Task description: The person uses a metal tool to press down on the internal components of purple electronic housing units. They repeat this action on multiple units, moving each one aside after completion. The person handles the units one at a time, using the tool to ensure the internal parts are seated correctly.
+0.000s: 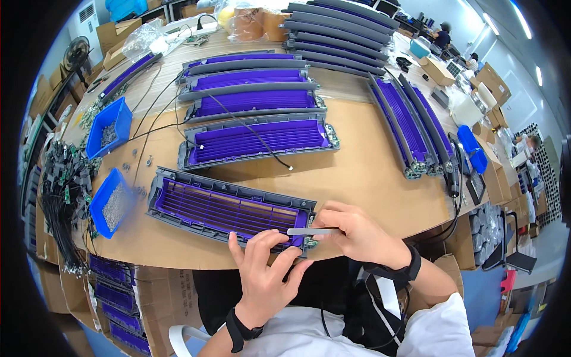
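Observation:
A long grey frame with a purple slatted grille (223, 205) lies slanted on the cardboard in front of me. At its right end a small green circuit board (310, 242) shows. My left hand (267, 271) rests at the grille's near edge, fingers spread and bent, with fingertips on the frame. In my right hand (355, 233) a flat, narrow grey strip (306, 232) is pinched. It points left over the frame's right end, close to my left fingertips. I cannot make out exactly what kind of piece the strip is.
More purple grille frames (256, 143) lie behind, with others (410, 128) at the right and a grey stack (339, 35) at the back. Two blue bins (95, 205) of small parts and a bundle of black cables (62, 208) sit left. A loose cable (250, 128) crosses the frames.

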The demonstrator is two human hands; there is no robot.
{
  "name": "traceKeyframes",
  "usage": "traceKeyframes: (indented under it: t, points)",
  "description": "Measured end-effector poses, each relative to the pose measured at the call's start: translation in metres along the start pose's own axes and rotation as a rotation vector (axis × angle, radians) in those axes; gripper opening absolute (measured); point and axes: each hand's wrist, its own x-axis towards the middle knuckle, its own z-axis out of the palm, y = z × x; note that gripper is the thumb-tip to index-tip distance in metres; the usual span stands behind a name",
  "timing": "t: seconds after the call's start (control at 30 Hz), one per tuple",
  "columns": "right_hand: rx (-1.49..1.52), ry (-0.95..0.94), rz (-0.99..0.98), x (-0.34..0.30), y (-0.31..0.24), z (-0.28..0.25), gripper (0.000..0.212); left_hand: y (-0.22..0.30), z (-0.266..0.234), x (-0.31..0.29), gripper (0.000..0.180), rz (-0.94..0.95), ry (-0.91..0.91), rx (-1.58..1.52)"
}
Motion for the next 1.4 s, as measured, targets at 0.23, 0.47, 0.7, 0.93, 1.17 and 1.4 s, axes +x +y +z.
traceKeyframes:
  t: [0.23, 0.47, 0.7, 0.93, 1.17, 1.4]
  points:
    - [-0.043, 0.113, -0.071, 0.001, 0.008, 0.013, 0.023, -0.002, -0.001, 0.001, 0.026, 0.002, -0.022, 0.034]
    - [0.033, 0.077, -0.057, 0.006, 0.012, 0.013, 0.025, -0.004, -0.001, 0.001, 0.02, 0.027, -0.044, 0.069]
    - [-0.002, 0.037, -0.081, 0.01, 0.006, 0.016, 0.033, -0.012, -0.009, 0.003, 0.017, 0.047, -0.051, 0.023]
    - [-0.024, 0.052, -0.115, 0.01, 0.006, 0.018, 0.035, -0.014, -0.013, 0.005, 0.021, 0.071, -0.052, 0.026]
    - [-0.018, 0.078, -0.114, 0.011, 0.009, 0.021, 0.032, -0.015, -0.012, 0.005, 0.023, 0.075, -0.06, 0.047]
    - [-0.001, 0.085, -0.108, 0.008, 0.009, 0.022, 0.029, -0.015, -0.013, 0.004, 0.023, 0.076, -0.062, 0.062]
